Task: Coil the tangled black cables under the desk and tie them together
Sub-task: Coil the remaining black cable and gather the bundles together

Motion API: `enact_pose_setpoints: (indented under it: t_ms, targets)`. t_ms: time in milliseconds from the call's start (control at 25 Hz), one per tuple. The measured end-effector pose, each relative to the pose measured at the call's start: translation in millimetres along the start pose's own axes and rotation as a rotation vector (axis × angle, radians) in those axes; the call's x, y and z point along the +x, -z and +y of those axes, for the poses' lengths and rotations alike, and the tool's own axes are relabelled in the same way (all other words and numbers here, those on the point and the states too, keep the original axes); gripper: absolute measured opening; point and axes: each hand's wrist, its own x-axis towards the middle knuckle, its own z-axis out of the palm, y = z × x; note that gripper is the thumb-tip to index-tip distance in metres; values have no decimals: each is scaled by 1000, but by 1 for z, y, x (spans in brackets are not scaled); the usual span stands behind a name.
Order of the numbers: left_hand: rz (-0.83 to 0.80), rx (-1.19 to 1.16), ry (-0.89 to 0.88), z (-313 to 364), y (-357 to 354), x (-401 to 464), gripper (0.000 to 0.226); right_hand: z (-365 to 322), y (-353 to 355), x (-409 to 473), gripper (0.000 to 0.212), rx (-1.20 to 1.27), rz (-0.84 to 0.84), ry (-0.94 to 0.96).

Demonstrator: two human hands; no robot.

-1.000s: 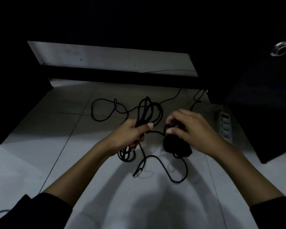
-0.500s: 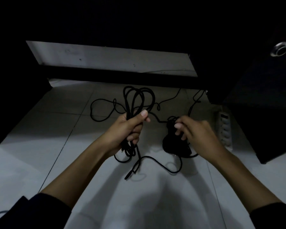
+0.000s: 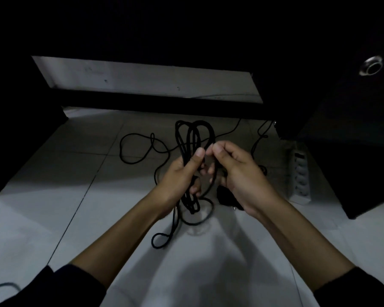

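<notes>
A dim view down at a pale, smooth tiled floor [image 3: 53, 173] under a dark counter [image 3: 186, 29]. 2 bare hands with dark sleeves meet above the floor, and everything here is placed relative to them.

The left hand [image 3: 177, 180] is clenched around a bundle of thin, round, matte black cable [image 3: 192, 138]; its grip pins the strands under the thumb. Several long narrow loops stand up above the fist, too overlapped to count, and a shorter cluster hangs below it. 1 small closed loop [image 3: 159, 240] of the same cable lies on the floor below and left of the hands.

The right hand [image 3: 237, 173] sits just right of the left, thumb nearly touching thumb. Its grip pinches 1 strand of the bundle between thumb and fingers.

Beyond the hands, loose cable [image 3: 138, 149] trails in wide curves across the tiles towards the counter's back panel. A black, lumpy block [image 3: 224, 196], shape unclear, lies partly hidden under the right hand. Well right of the hands lies 1 long white plastic power strip [image 3: 299, 176]. Far upper right, 1 round metal ring [image 3: 370, 65] is set in a dark panel.
</notes>
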Motion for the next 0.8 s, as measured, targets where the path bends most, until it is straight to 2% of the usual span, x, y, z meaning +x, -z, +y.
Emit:
enact_pose_setpoints:
  t_ms: [160, 320, 440, 600, 680, 800]
  targets:
    - [-19, -13, -41, 1, -4, -1, 25, 2, -3, 5, 20, -59, 212, 23]
    - [-35, 20, -17, -2, -2, 0, 14, 7, -1, 9, 6, -221, 338, 143]
    - [-46, 126, -44, -1, -4, 0, 4, 10, -1, 11, 10, -216, 354, 155]
    - [-42, 200, -40, -3, -6, 3, 20, 13, -2, 10, 4, -144, 372, 118]
    - [-14, 307, -85, -4, -5, 5, 20, 13, -6, 5, 18, -88, 347, 7]
    - [71, 647, -218, -8, -4, 4, 17, 16, -17, -3, 65, -183, 117, -159]
